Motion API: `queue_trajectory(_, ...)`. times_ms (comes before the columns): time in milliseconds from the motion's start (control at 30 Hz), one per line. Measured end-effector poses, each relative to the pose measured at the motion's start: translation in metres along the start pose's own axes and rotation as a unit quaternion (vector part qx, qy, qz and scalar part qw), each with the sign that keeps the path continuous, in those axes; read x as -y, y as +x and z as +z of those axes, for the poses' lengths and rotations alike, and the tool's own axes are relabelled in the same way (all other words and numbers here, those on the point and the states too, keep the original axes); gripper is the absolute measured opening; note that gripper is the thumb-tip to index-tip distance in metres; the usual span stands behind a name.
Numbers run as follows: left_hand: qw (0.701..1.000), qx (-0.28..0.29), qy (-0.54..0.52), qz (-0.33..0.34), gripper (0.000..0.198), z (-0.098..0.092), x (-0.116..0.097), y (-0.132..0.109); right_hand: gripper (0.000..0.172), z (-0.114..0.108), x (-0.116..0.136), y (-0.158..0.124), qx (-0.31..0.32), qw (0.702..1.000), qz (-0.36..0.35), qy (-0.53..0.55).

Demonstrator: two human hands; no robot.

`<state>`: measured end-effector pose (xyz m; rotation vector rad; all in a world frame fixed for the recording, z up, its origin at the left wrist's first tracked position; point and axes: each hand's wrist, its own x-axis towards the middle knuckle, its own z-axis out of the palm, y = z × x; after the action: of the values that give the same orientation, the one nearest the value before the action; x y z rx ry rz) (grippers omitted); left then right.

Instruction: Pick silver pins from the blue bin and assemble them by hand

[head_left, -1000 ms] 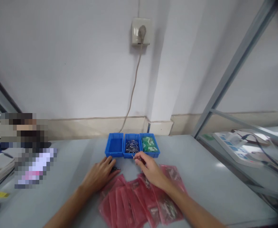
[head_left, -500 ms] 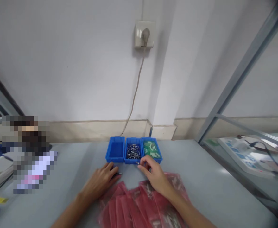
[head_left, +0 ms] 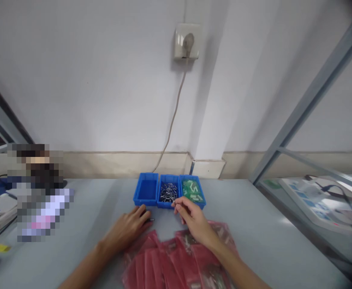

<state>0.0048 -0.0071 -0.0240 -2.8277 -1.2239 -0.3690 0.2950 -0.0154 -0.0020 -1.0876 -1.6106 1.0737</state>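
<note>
My left hand (head_left: pixel 130 224) rests on the table with its fingers curled around a small dark pin with a metal tip (head_left: pixel 151 220); its other end is hidden beneath them. At the front edge of the middle blue bin (head_left: pixel 170 206), which holds many small dark and silver metal pins (head_left: pixel 168 192), my right hand (head_left: pixel 191 214) is pinched together. A tiny metal pin (head_left: pixel 174 203) seems to be between thumb and forefinger, mostly covered. Below both hands lie several overlapping pink plastic bags (head_left: pixel 164 263), some with metal parts inside; my right forearm passes over them.
Left of the pins is an empty blue bin (head_left: pixel 146 202); right of them, another blue bin (head_left: pixel 202 200) contains green bags of whitish parts (head_left: pixel 193 188). A pixelated person (head_left: pixel 43 172) is at the left. A white device with cables (head_left: pixel 308 204) lies beyond the right metal frame.
My right hand has turned slightly, its fingertips rising toward the middle bin's front edge, and the pin in them shows less. My left hand stays almost still; the view has shifted slightly.
</note>
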Motion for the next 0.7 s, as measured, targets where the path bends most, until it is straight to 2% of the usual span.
queue_trajectory(100, 0.999, 0.007, 0.024, 0.039, 0.011, 0.002, 0.001, 0.002, 0.03, 0.003, 0.006, -0.001, 0.019, 1.0, 0.009, 0.008)
queue_trajectory(300, 0.992, 0.052, 0.088, 0.071, 0.011, 0.001, 0.001, 0.009, 0.02, 0.003, 0.01, 0.004, -0.008, 1.0, -0.011, -0.024)
queue_trajectory(467, 0.99, 0.041, 0.092, 0.1, 0.011, 0.006, -0.002, 0.023, 0.013, 0.002, 0.012, 0.01, -0.011, 0.998, -0.032, -0.058)
queue_trajectory(600, 0.989, 0.064, 0.081, 0.106, 0.01, 0.009, -0.004, 0.035, 0.009, 0.001, 0.016, 0.014, -0.024, 0.996, -0.045, -0.077)
queue_trajectory(700, 0.991, 0.039, 0.071, 0.105, 0.008, 0.012, -0.004, 0.038, 0.01, 0.002, 0.017, 0.015, -0.037, 0.997, -0.034, -0.065)
